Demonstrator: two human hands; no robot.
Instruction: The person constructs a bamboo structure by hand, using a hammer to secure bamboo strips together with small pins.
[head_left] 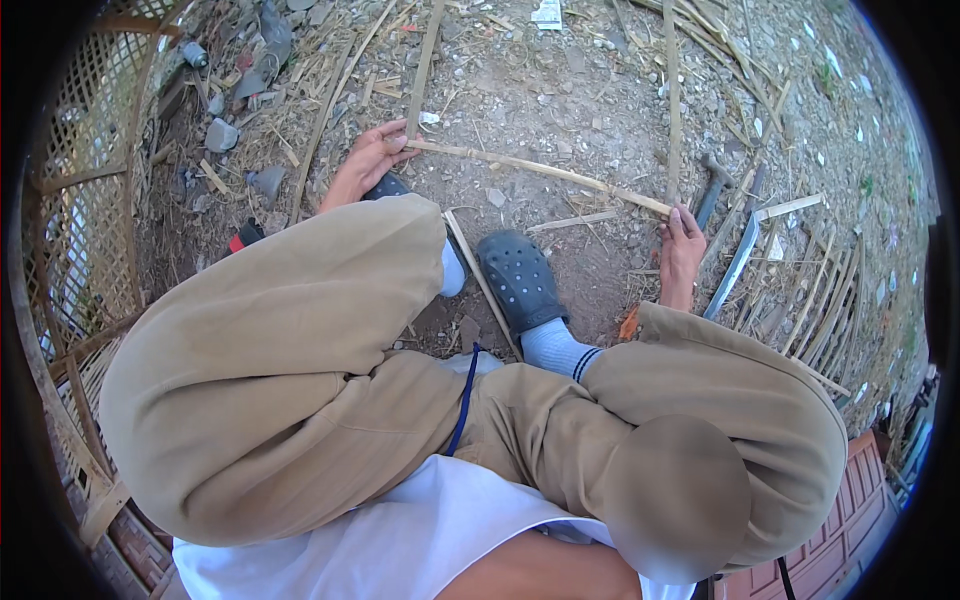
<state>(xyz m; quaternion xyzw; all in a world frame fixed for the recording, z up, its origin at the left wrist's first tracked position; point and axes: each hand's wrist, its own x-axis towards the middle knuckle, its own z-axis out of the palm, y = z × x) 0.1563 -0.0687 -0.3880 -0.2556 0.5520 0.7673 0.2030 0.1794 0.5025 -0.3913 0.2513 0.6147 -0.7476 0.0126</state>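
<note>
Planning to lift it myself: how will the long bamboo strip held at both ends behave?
The bamboo strip, thin and long between left hand and right hand, probably flexes and feels light. Its split edges may be splintery.

The bamboo strip point(540, 172) is pale straw-yellow with darker brown patches along it. The trousers point(300, 330) are plain khaki tan. The clog point(520, 280) is dark slate grey, dotted with round holes across its top. The sock point(556, 348) is light blue-grey with dark bands at the cuff. The shirt point(400, 540) is white, crossed by a dark blue cord point(464, 400). The ground point(560, 90) is dusty grey-brown, littered with pale yellow slivers. The woven lattice point(90, 150) shows a tan criss-cross diamond pattern. The long blade point(738, 262) is dull silver-grey.
</note>
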